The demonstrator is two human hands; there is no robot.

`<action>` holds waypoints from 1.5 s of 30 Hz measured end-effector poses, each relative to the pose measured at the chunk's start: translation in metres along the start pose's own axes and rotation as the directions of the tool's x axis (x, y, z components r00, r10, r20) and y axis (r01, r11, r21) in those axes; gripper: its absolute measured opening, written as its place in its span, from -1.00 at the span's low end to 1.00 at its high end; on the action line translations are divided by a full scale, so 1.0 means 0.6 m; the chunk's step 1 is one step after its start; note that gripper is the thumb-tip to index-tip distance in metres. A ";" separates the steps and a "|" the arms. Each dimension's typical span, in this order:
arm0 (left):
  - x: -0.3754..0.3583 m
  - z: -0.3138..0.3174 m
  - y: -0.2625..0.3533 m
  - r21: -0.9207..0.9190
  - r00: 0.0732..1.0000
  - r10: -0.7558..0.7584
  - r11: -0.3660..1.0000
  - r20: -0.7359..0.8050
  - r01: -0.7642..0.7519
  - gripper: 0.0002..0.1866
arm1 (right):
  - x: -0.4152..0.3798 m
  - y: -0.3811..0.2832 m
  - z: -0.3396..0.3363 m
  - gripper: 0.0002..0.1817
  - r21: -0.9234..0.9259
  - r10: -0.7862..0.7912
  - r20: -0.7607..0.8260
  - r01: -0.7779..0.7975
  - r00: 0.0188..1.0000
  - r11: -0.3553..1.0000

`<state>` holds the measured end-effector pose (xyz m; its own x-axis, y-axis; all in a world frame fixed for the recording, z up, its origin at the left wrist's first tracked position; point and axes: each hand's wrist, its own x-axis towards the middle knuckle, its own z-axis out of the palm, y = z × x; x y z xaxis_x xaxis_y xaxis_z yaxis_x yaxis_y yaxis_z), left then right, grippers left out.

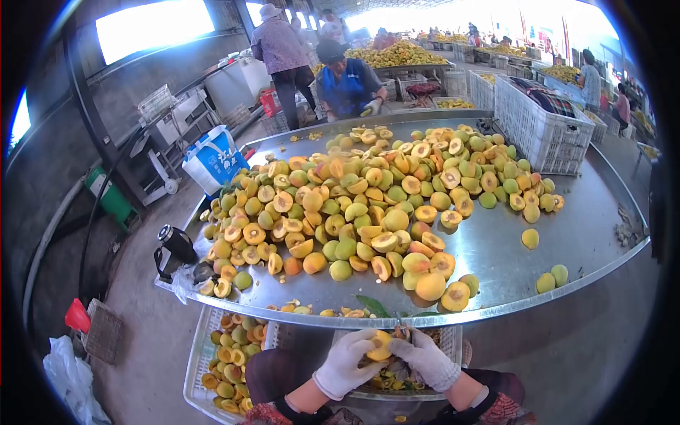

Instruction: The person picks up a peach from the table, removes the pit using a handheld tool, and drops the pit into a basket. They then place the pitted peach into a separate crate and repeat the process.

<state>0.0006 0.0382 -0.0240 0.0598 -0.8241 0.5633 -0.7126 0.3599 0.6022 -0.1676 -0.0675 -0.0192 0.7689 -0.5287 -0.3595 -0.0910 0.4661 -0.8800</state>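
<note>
My left hand [348,365], in a white glove, has its fingers wrapped round a yellow-orange peach [380,346]. Close against the fruit's right side is my right hand [427,358], also gloved, its fingers bent together; whatever it grips is too small to make out. Both hands are just off the near edge of the metal table [496,269], above a crate [446,343] holding scraps and leaves. Beyond them lies a large heap of peaches [347,248], many halved. A green leaf [372,306] rests by the table's edge.
A white crate of peach halves [193,361] stands below left. On the table's left are a black flask [177,243] and a blue-white bag [216,159]; a large crate [542,134] sits back right. Across the table works a person in a blue vest [346,88].
</note>
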 end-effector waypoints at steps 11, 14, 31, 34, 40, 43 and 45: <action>0.027 0.043 0.027 -0.918 0.687 -0.683 0.059 0.248 0.391 -0.40 | 0.019 0.007 0.019 -0.45 -0.352 -0.419 -0.135 0.351 0.898 0.867; 0.037 0.051 0.020 -0.934 0.587 -0.751 -0.107 0.301 0.342 -0.45 | 0.015 -0.013 0.019 -0.47 -0.537 -0.346 -0.142 0.222 0.927 0.814; 0.039 0.046 0.020 -0.967 0.616 -0.755 -0.089 0.223 0.240 -0.63 | -0.003 0.058 0.035 -0.60 -0.840 -0.396 0.074 0.271 0.915 0.469; 0.036 0.049 0.028 -0.957 0.597 -0.783 0.006 0.175 0.290 -0.63 | -0.003 0.067 0.037 -0.59 -0.817 -0.419 0.107 0.320 0.902 0.480; 0.024 0.051 0.034 -0.913 0.664 -0.743 0.211 0.082 0.349 -0.63 | -0.019 0.053 0.033 -0.55 -0.706 -0.520 0.267 0.532 0.812 0.468; 0.025 0.050 0.037 -0.852 0.720 -0.694 0.369 0.011 0.370 -0.63 | -0.004 0.075 0.032 -0.55 -0.704 -0.462 0.233 0.476 0.856 0.527; 0.019 0.050 0.039 -0.813 0.736 -0.676 0.447 -0.033 0.374 -0.64 | 0.003 0.084 0.032 -0.56 -0.690 -0.410 0.223 0.440 0.884 0.574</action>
<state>-0.0366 0.0242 -0.0205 0.5488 -0.8355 0.0261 0.2721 0.2081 0.9395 -0.1589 -0.0313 -0.0581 0.8584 -0.5006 0.1118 -0.1507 -0.4545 -0.8779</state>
